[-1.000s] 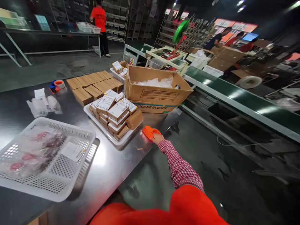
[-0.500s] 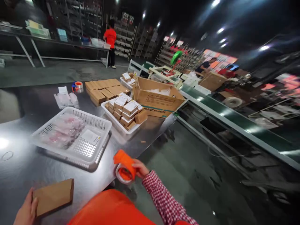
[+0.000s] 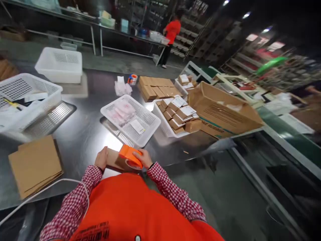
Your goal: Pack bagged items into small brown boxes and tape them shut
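A small brown cardboard box (image 3: 113,158) sits at the table's near edge, close to my body. My left hand (image 3: 101,158) is closed around its left end. An orange tape dispenser (image 3: 130,154) is in my right hand (image 3: 143,158), whose fingers wrap over its right side. The dispenser rests against the right part of the box; whether tape is stuck to the box I cannot tell. Just beyond my hands stands a white mesh basket (image 3: 147,129) with clear plastic packets (image 3: 122,112) and a white labelled card (image 3: 137,127) in it.
Flat cardboard sheets (image 3: 37,164) and a white cable (image 3: 62,180) lie left. Farther left are white baskets (image 3: 59,65). A basket of labelled boxes (image 3: 180,112), stacked brown boxes (image 3: 157,87) and a large carton (image 3: 223,110) stand right, beside a green conveyor (image 3: 296,144). A person in orange (image 3: 172,31) stands behind.
My left hand has brought the box to the right, and the tape dispenser in my right hand now meets it. My view has turned left, showing more baskets and cardboard sheets.
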A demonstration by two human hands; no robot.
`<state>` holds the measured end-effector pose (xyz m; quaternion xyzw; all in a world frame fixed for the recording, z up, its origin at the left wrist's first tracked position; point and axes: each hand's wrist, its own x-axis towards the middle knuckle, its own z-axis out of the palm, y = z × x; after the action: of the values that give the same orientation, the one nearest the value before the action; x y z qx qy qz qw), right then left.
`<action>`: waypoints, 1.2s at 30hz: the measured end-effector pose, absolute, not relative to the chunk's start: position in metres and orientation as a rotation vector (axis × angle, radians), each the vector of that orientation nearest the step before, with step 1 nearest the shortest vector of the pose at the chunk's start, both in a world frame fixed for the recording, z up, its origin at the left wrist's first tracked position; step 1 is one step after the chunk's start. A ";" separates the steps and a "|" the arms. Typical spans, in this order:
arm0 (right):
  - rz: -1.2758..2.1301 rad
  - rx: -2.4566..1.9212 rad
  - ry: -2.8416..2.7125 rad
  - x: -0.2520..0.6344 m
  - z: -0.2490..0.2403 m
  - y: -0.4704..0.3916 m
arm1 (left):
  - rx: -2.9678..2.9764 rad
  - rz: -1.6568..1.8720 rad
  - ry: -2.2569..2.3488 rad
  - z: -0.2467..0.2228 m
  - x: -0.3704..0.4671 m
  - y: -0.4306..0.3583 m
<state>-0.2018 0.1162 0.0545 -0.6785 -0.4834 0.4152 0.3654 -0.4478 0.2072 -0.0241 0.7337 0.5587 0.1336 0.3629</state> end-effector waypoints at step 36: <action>1.310 -1.379 -1.872 -0.217 0.067 0.139 | 0.610 0.846 1.376 0.008 -0.430 0.175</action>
<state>-0.2171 0.1391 0.0674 -0.5025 -0.6819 0.4771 0.2343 -0.4301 0.1745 0.0078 0.2686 0.6058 0.3722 0.6499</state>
